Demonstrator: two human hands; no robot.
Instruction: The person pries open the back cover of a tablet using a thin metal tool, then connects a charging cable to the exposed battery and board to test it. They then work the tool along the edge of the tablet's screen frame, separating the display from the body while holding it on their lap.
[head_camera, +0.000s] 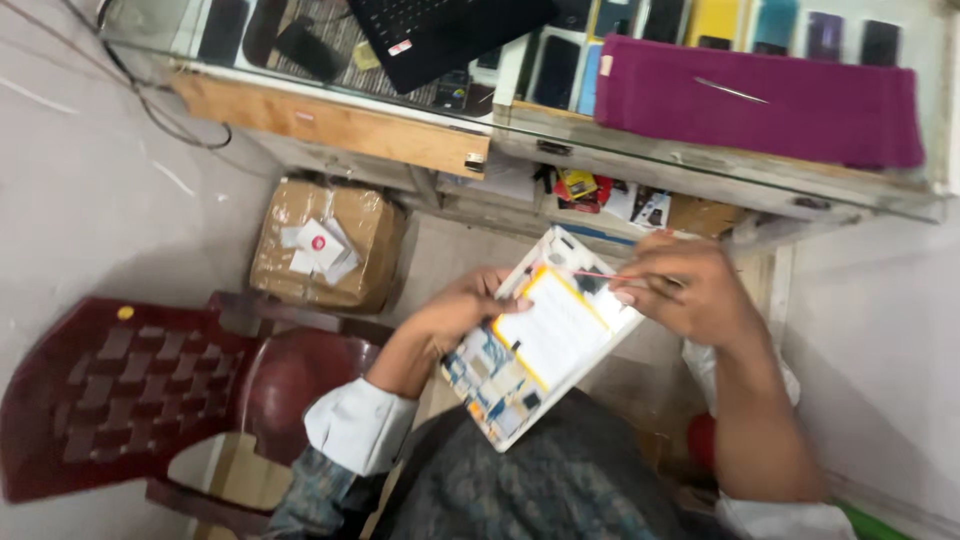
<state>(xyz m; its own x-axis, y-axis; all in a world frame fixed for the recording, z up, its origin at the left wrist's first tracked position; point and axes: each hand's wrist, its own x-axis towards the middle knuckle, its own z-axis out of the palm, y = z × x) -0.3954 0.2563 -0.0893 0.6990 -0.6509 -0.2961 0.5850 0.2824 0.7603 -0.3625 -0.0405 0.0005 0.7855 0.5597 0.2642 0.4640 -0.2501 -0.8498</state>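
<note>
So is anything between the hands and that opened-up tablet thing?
Nothing visible is. The left hand grips the opened white tablet with the yellow-edged battery at its edge, and the right hand rests on its top corner, holding a thin pink stick against it.

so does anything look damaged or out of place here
The white tablet in the left hand lies open, back cover off, with its battery and circuit boards bared. The right hand holds a thin pink tool over it.

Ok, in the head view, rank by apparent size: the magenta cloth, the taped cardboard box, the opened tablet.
1. magenta cloth
2. opened tablet, though it is nearer the camera
3. taped cardboard box, close to the tablet, so that order is unsure
</note>
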